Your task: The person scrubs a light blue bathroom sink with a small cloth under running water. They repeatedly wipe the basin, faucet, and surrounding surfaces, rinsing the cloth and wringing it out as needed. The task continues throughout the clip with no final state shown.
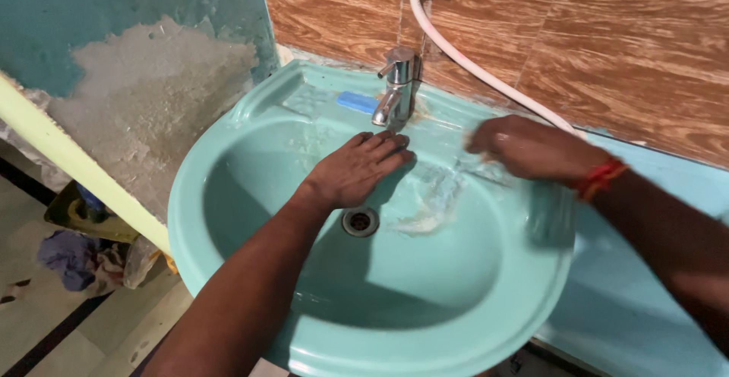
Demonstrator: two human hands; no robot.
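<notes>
Wood-grain tiles back one teal sink (228,271). Our left hand (357,168) lies flat, fingers open, inside its bowl; our right hand (524,148), blurred, grip unclear, rubs the far rim. White foam streaks the bowl. One chrome tap (399,85), one drain (360,222), one blue soap bar (357,102).

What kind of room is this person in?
Probably a home washroom: a teal washbasin with a chrome tap and drain, set against wood-pattern wall tiles.
</notes>
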